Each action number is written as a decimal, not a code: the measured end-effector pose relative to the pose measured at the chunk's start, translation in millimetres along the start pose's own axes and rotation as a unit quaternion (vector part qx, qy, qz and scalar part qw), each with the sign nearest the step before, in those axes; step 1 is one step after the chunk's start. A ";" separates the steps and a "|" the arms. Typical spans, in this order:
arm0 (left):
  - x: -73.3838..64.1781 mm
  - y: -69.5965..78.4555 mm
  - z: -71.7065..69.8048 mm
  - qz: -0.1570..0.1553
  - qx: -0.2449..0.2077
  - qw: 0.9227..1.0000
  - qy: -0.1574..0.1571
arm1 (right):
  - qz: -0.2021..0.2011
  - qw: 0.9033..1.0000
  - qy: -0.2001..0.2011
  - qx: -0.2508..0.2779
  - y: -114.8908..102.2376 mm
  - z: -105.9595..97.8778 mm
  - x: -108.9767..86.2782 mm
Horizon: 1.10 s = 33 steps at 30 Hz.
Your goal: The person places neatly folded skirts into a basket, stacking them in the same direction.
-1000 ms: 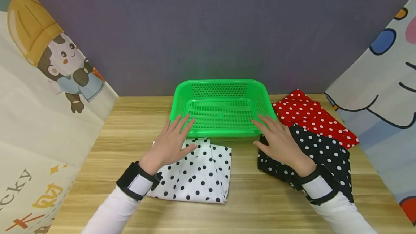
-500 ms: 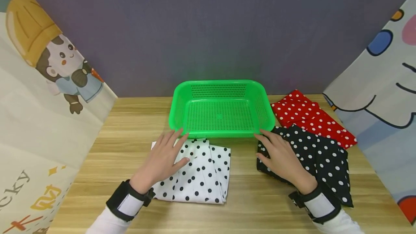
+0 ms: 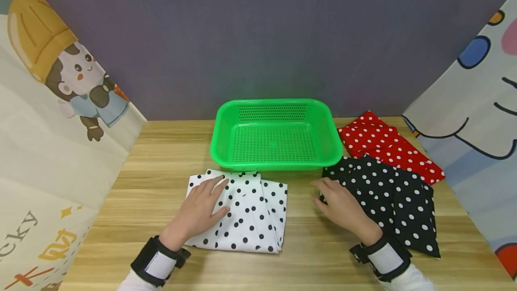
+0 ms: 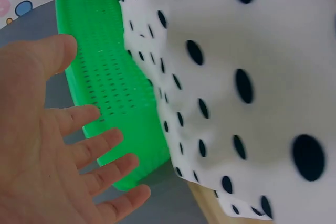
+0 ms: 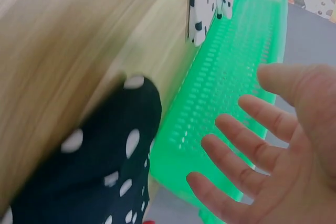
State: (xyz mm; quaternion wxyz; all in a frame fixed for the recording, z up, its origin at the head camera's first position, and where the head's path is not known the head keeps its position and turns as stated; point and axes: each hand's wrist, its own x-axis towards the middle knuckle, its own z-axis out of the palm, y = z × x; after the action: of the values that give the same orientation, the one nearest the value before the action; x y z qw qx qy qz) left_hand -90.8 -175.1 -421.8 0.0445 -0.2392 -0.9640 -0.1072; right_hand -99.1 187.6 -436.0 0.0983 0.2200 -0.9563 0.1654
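My left hand [image 3: 199,212] hovers palm down over the left part of a folded white cloth with black dots [image 3: 250,214]. Its fingers are spread and relaxed, with nothing in them; the left wrist view shows the palm apart from the white cloth [image 4: 210,103]. My right hand [image 3: 343,205] is over the left edge of a folded black cloth with white dots [image 3: 408,210]. In the right wrist view its fingers [image 5: 252,145] are loosely extended, holding nothing, and the black cloth [image 5: 105,166] lies below. A folded red cloth with white dots [image 3: 387,145] lies partly under the black one.
A green perforated plastic basket [image 3: 276,166] stands at the back middle of the wooden table [image 3: 161,165], with nothing in it. A grey wall [image 3: 274,35] rises behind. Printed cartoon sheets [image 3: 52,160] hang at both sides.
Both hands have drawn back from the basket's front edge toward the body, the left over the white cloth, the right slightly left over the black cloth's edge. The cloths and basket have stayed put.
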 end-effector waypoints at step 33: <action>-36.0 -37.3 9.6 -0.059 0.015 0.998 -0.005 | -0.098 0.984 -0.131 0.068 -69.4 48.9 29.3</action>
State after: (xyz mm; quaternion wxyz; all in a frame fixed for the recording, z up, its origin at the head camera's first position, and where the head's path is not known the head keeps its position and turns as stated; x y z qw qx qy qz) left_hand -76.9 -221.3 -443.0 0.0368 -0.1820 -0.9781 -0.0942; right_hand -99.2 99.8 -454.7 -0.0272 0.3389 -0.9212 0.1892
